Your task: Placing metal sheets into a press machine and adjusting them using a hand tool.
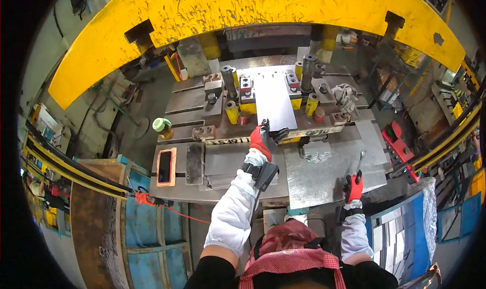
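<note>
My left hand (266, 141), in a red and black glove, reaches to the near edge of a bright flat metal sheet (275, 101). Its fingers are spread, with a fingertip at the sheet's near left corner. The sheet lies in a press die (248, 108) between upright guide posts and yellow blocks. At the right, my right hand (353, 189), gloved alike, is closed around a thin metal tool with a rounded end (362, 156). It rests over a wide grey metal plate (324, 180). A small stack of cut metal pieces (316, 151) lies on that plate.
A yellow press beam (263, 8) spans above. Stacked metal sheets (228, 167), a phone (165, 166) and a green-capped bottle (162, 128) are left. A grey rag (346, 97) lies right of the die. Striped guard bars (448, 134) flank the table; a blue bin (400, 233) stands right.
</note>
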